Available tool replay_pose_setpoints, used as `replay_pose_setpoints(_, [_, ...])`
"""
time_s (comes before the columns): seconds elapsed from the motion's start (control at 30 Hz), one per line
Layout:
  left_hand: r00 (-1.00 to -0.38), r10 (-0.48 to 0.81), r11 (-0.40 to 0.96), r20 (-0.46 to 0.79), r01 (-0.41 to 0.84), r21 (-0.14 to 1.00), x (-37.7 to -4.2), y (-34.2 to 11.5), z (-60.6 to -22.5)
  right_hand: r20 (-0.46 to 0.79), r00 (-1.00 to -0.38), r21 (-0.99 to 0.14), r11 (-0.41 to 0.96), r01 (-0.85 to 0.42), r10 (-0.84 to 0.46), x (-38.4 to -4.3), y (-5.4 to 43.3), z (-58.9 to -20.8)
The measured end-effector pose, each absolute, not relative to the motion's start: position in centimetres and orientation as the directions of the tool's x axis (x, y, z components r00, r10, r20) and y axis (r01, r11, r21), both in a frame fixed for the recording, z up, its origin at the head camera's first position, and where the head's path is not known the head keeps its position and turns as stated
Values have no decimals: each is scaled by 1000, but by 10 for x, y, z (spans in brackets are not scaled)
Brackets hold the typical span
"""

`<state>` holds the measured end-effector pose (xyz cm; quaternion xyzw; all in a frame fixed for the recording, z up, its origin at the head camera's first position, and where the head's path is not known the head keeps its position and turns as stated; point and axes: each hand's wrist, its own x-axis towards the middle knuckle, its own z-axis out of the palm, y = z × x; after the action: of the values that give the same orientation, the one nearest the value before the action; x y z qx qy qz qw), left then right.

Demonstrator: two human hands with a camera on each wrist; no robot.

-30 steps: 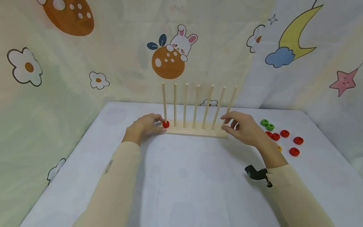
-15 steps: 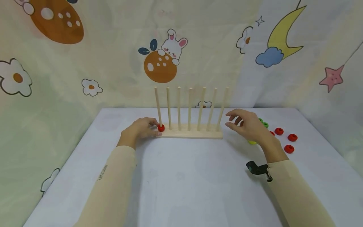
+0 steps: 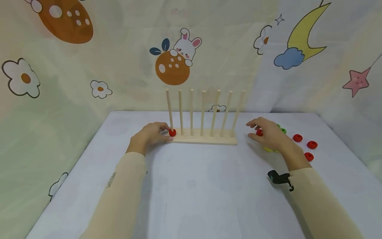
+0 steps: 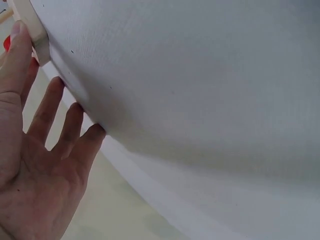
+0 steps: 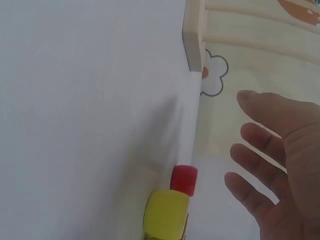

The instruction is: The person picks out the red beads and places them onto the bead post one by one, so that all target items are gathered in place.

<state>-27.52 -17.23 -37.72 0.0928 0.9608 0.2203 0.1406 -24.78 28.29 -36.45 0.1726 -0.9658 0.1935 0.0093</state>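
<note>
Basically, R hand (image 3: pixel 271 134) is nearer the loose beads (image 3: pixel 312 144): it's empty, thumb & fingers wide apart, w/ 1 red bead (image 3: pixel 259 132) on the white tabletop (image 3: pixel 191 186) seen thru that gap, not touched, & yellow beads (image 3: pixel 268 149) below. The peg rack (image 3: pixel 203 139) lies to its L, near but not touching, long axis running L to R, 7 pegs (image 3: pixel 203 113) standing. L hand (image 3: pixel 149 134) pinches the rack's L end, thumb in front, beside the threaded red bead (image 3: pixel 172 132) at the foot of the end peg. Patterned cloth (image 3: pixel 128 59) hangs behind.
</note>
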Motion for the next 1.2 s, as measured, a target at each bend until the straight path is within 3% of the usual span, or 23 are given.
replay_pose_setpoints(0.67, [-943,236,887,-236,110,448,-278,-171,-376,-103,-955,-314,920,-233,-277,-257,312,-364])
replay_pose_setpoints(1.2, [-943,230,878,-241,94,469,-272,-172,-378,-125,-933,-351,894,-276,-337,-256,306,-367])
